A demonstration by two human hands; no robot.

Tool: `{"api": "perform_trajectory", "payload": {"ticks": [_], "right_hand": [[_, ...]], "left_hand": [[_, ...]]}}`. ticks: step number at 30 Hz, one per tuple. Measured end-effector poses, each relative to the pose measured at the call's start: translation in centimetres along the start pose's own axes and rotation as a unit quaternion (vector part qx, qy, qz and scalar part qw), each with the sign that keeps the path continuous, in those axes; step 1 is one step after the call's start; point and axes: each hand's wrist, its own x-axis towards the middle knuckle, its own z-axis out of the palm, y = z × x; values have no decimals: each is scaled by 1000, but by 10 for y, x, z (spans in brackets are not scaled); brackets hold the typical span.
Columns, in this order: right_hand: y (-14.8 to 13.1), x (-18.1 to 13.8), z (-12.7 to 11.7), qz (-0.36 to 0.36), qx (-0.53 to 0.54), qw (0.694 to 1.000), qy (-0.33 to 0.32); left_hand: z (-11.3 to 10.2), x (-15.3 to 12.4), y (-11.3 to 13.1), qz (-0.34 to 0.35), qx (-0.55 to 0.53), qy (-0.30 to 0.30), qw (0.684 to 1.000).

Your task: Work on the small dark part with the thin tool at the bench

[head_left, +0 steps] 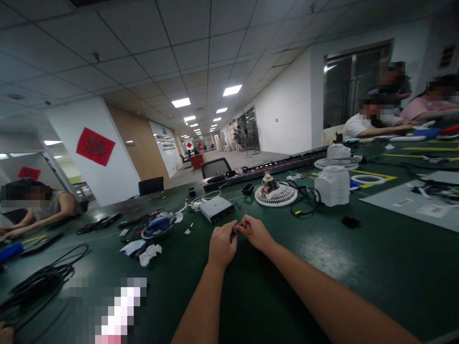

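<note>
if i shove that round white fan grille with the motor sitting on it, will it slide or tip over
The fan grille lies flat and wide on the smooth green table, so it would probably slide rather than tip. The motor stands tall on its centre, looks dense, and may wobble or topple if loose.

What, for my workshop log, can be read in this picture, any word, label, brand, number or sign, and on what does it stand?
Nothing reads clearly enough to quote.
Red diamond poster: dark design, blurred.
Wall board: print too small.
Paper labels on the grey mat: too small.
Small part pinched by left hand and right hand: no marking visible.
</note>
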Motion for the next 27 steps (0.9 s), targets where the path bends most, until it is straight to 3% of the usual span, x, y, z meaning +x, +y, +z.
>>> {"api": "perform_trajectory", "payload": {"ticks": [6, 10, 14, 18, 24, 27], "right_hand": [[16, 6, -6, 34, 72, 995, -59], [13, 4, -11, 38, 37, 996, -69], [2, 1, -10, 11, -54, 998, -39], [-3, -1, -6, -7, -78, 997, -28], [-4, -1, -3, -6, 43, 999, 20], [-8, 1, -2, 27, 130, 990, 51]], "left_hand": [[-1, 0, 3, 28, 8, -42, 999], [-2, 0, 4, 33, 16, -64, 997], [-1, 0, 3, 10, 22, -42, 999], [0, 0, 2, -28, 28, -3, 999], [3, -1, -3, -94, 29, 17, 995], [3, -1, -4, -111, 29, 27, 993]]}}
